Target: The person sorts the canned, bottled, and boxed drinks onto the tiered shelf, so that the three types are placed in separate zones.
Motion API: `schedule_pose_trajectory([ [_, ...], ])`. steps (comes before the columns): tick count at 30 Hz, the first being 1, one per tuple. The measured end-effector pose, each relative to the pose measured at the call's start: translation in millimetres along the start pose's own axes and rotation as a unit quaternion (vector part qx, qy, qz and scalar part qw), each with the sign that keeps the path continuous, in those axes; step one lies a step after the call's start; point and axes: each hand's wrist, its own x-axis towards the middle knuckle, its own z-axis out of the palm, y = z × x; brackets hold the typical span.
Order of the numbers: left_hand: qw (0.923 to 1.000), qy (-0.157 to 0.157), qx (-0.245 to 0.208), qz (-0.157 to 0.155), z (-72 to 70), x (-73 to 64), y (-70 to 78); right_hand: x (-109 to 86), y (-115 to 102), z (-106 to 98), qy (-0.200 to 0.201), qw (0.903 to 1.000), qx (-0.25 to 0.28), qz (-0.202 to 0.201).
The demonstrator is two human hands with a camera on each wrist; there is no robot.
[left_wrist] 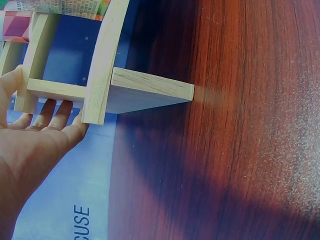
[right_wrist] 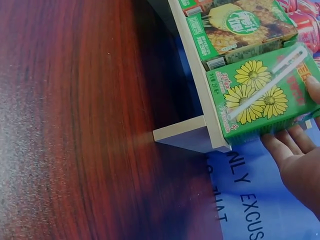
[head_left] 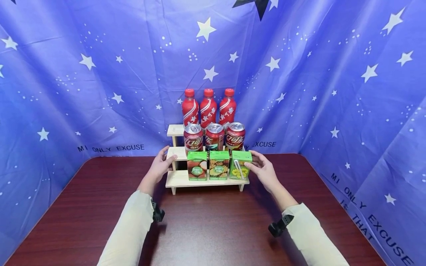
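Observation:
A three-tier wooden display stand (head_left: 179,179) holds three red bottles (head_left: 208,111) on top, three red cola cans (head_left: 214,138) on the middle tier and three green drink cartons on the lowest. My left hand (head_left: 161,164) grips the stand's left end, thumb on the middle tier (left_wrist: 30,65) and fingers against the side support (left_wrist: 57,90). At the right end, my right hand (head_left: 264,171) holds the carton with yellow flowers (right_wrist: 255,95), thumb over its front and fingers along its side. A wrapped straw (right_wrist: 267,82) is on that carton. Fingers behind it are partly hidden.
The stand is on a dark reddish-brown table (head_left: 213,229). Blue cloth (head_left: 143,74) with white stars and lettering hangs behind and on both sides. A pineapple-pictured carton (right_wrist: 240,30) stands beside the flowered one, with another carton (head_left: 197,166) at its left.

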Motion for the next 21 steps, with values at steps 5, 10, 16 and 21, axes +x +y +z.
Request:
schedule_pose_trajectory([
  [5, 1.0, 0.001, -0.001, -0.002, -1.1, -1.7, 0.7, 5.3, 1, 0, -0.034, 0.9984, 0.03, 0.033],
  [10, 1.0, 0.002, -0.001, 0.0, -2.5, -1.2, 1.3, 9.6, 1, 1, -0.046, 0.9964, 0.047, 0.053],
  [16, 1.0, 0.001, 0.005, -0.002, -1.9, -0.5, 2.8, 11.2, 2, 0, -0.045, 0.9973, 0.039, 0.044],
  [21, 1.0, 0.004, 0.006, -0.005, 1.0, 1.4, 5.4, 10.1, -1, -5, -0.043, 0.9988, 0.012, 0.018],
])
